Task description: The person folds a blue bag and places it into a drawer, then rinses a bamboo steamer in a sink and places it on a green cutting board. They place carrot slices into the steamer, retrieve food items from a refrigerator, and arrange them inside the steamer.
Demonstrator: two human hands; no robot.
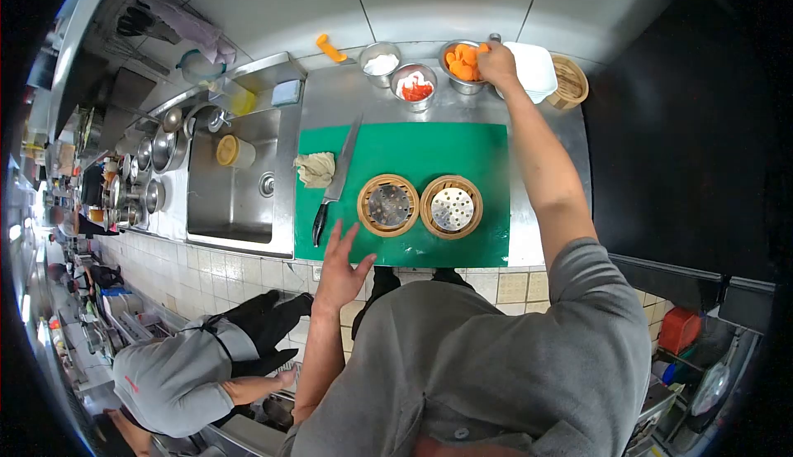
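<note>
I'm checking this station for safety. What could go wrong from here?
The left hand is close to the handle of the knife and might knock it. The right hand, reaching to the metal bowl of orange-coloured slices, could tip it or spill some.

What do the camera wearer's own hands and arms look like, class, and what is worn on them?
The left hand and right hand are bare: no gloves, and no rings, watch or bracelet can be made out. Both forearms are uncovered. The right sleeve is short, plain grey, and ends above the elbow, matching the grey shirt. The left cuff is hard to make out.
</note>
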